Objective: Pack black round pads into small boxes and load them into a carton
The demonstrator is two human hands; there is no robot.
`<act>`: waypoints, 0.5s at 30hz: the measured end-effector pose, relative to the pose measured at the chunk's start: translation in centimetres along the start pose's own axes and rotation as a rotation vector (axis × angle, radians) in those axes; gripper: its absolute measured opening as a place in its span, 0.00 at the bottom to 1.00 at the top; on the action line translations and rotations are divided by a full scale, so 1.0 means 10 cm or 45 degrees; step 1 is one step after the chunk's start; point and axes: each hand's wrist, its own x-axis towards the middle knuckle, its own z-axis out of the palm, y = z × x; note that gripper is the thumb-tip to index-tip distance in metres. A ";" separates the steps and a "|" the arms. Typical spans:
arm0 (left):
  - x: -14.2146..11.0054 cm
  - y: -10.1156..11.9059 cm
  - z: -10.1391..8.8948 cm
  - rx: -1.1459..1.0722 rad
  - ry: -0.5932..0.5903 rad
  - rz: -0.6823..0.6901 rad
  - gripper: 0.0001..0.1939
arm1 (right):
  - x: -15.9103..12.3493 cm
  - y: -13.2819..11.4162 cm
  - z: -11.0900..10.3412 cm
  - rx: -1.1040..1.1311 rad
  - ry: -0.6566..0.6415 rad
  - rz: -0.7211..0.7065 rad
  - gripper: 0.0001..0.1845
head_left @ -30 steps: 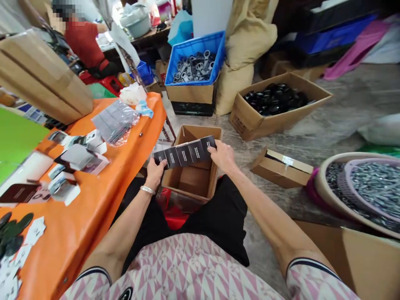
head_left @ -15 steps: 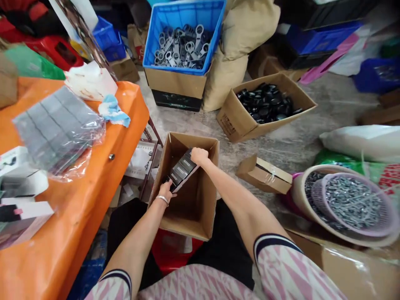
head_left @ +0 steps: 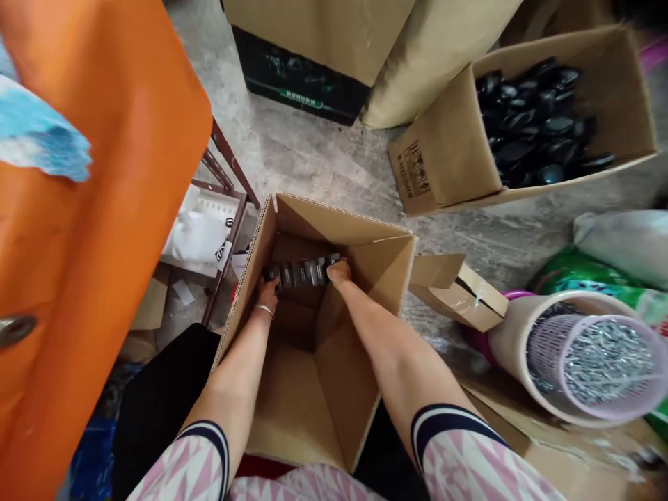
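Note:
Deep inside an open cardboard carton, a row of several small black boxes is squeezed between my two hands. My left hand grips the left end of the row, close to the carton's left wall. At the right end, my right hand is closed on the last box. The row lies nearly level across the carton, near its far wall. Whether it touches the carton's bottom I cannot tell. The undersides of the boxes are hidden.
An orange-covered table stands at left, with a blue-and-white cloth on it. Ahead right is a carton of black parts. A small cardboard box and a purple basket of screws are at right.
Both hands have lowered the row of black boxes deeper into the carton and turned it from a slant to nearly level. My view has moved closer and tipped down.

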 end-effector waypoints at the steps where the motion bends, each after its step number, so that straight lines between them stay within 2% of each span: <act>1: 0.07 -0.02 0.04 -0.003 0.003 0.016 0.27 | 0.03 0.01 0.07 0.040 0.004 0.050 0.17; 4: 0.25 -0.05 0.17 -0.025 -0.012 0.102 0.28 | 0.07 0.01 0.27 0.155 0.078 0.141 0.19; 9: 0.54 -0.01 0.43 -0.074 -0.084 0.260 0.29 | 0.13 -0.04 0.53 0.318 0.271 0.245 0.29; 15: 0.81 0.02 0.76 -0.139 -0.134 0.356 0.31 | 0.41 -0.10 0.75 0.447 0.369 0.272 0.33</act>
